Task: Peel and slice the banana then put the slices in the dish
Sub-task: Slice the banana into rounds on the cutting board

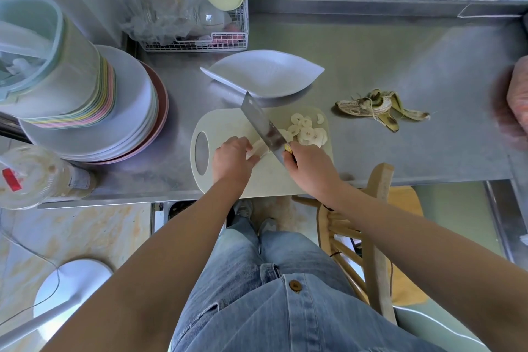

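Observation:
A pale cutting board (pixel 228 123) lies at the counter's front edge. On it my left hand (pixel 232 158) holds the remaining stub of peeled banana (pixel 259 148). My right hand (pixel 310 168) grips the handle of a cleaver (pixel 261 123), whose blade is angled across the board with its edge at the banana's cut end. Several round banana slices (pixel 307 130) lie in a heap on the board's right side. A white leaf-shaped dish (pixel 261 73) stands just behind the board with nothing in it. The banana peel (pixel 380 107) lies on the counter to the right.
A stack of plates (pixel 134 111) with nested coloured containers (pixel 57 66) fills the left of the steel counter. A wire dish rack (pixel 200 34) stands at the back. A plastic bottle (pixel 43 174) lies front left. A wooden chair (pixel 377 237) stands below the counter's right.

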Demonstrator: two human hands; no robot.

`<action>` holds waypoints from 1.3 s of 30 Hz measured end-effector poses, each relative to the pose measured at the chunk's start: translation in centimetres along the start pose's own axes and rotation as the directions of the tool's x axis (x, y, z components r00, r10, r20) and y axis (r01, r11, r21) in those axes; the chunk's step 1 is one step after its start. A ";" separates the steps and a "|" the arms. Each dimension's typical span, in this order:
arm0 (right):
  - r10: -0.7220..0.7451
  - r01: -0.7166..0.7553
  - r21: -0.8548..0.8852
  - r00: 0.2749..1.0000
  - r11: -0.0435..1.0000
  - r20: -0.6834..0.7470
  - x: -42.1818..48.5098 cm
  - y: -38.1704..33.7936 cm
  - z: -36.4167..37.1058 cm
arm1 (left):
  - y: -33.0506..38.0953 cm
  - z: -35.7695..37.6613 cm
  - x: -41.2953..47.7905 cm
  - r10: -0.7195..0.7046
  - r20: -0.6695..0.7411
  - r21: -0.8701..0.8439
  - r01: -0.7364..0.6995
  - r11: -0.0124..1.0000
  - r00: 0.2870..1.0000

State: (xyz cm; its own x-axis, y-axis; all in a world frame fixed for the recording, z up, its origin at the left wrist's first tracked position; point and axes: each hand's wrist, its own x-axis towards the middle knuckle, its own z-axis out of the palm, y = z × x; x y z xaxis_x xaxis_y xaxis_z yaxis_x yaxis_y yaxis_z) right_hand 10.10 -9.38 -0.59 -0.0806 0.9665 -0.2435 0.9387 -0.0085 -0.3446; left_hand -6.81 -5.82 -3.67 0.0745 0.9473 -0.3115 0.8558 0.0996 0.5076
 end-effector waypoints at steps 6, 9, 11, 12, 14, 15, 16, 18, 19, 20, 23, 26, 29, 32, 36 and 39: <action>0.012 -0.011 -0.026 1.000 1.000 0.027 0.2 -0.2 0.3 | 0.0 0.0 0.0 -0.006 -0.004 -0.004 0.006 1.000 1.000; 0.030 -0.028 -0.046 0.999 0.999 0.043 0.4 -0.4 0.9 | 0.0 0.0 0.0 -0.009 -0.007 -0.020 0.009 1.000 1.000; 0.049 -0.045 -0.057 0.997 0.997 0.065 0.5 -0.4 1.4 | 0.0 0.0 0.0 -0.008 -0.008 -0.030 0.008 1.000 1.000; 0.058 -0.054 -0.056 0.995 0.997 0.076 0.5 -0.4 1.6 | -0.1 0.0 0.0 -0.008 -0.007 -0.034 0.008 0.999 1.000; 0.066 -0.063 -0.051 0.995 0.997 0.080 0.5 -0.3 1.9 | -0.1 0.0 0.0 -0.008 -0.005 -0.040 0.008 0.999 1.000; 0.063 -0.059 -0.054 0.995 0.997 0.077 0.5 -0.2 1.9 | -0.1 0.0 0.0 -0.009 -0.006 -0.043 0.008 0.999 1.000; 0.057 -0.053 -0.059 0.996 0.997 0.073 0.5 -0.2 1.8 | -0.1 0.0 0.0 -0.008 -0.006 -0.045 0.008 0.999 1.000; 0.043 -0.041 -0.055 0.998 0.998 0.048 0.4 -0.1 1.4 | -0.1 0.0 0.0 -0.003 -0.005 -0.040 0.003 0.999 1.000; 0.035 -0.034 -0.047 0.999 0.998 0.031 0.4 0.0 1.2 | -0.1 0.0 0.0 -0.001 -0.003 -0.037 0.001 0.999 1.000; 0.029 -0.028 -0.037 0.999 0.999 0.015 0.4 -0.1 0.9 | -0.2 0.0 0.0 0.000 -0.003 -0.036 -0.001 0.999 1.000; 0.026 -0.026 -0.002 1.000 1.000 -0.008 0.3 -0.2 0.2 | -0.2 -0.1 0.0 0.004 -0.003 -0.029 -0.004 1.000 1.000; 0.021 -0.021 -0.009 1.000 1.000 0.001 0.3 -0.4 -0.1 | -0.1 0.0 0.0 0.004 -0.003 -0.022 -0.004 1.000 1.000; 0.017 -0.017 -0.023 1.000 1.000 0.018 0.3 -0.5 0.0 | -0.1 0.0 0.0 0.004 -0.005 -0.018 -0.004 1.000 1.000; 0.004 -0.004 -0.037 1.000 0.999 0.017 0.2 -0.6 0.0 | -0.1 0.0 0.1 -0.002 -0.003 -0.021 0.002 1.000 1.000; -0.003 0.004 -0.073 1.000 0.997 0.010 0.2 -0.7 0.0 | -0.1 0.0 0.0 -0.001 0.000 -0.021 0.001 1.000 1.000; 0.007 -0.005 -0.101 1.000 0.995 0.012 0.3 -0.7 0.7 | -0.1 0.0 0.0 -0.007 -0.001 -0.036 0.007 0.999 1.000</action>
State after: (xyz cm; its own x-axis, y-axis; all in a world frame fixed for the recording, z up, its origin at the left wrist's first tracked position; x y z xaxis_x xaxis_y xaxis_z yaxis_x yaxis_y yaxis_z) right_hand 9.20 -9.24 -1.04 -0.0784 0.9633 -0.2566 0.9681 0.0121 -0.2503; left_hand -6.90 -5.85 -3.73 0.0678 0.9468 -0.3145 0.8374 0.1173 0.5339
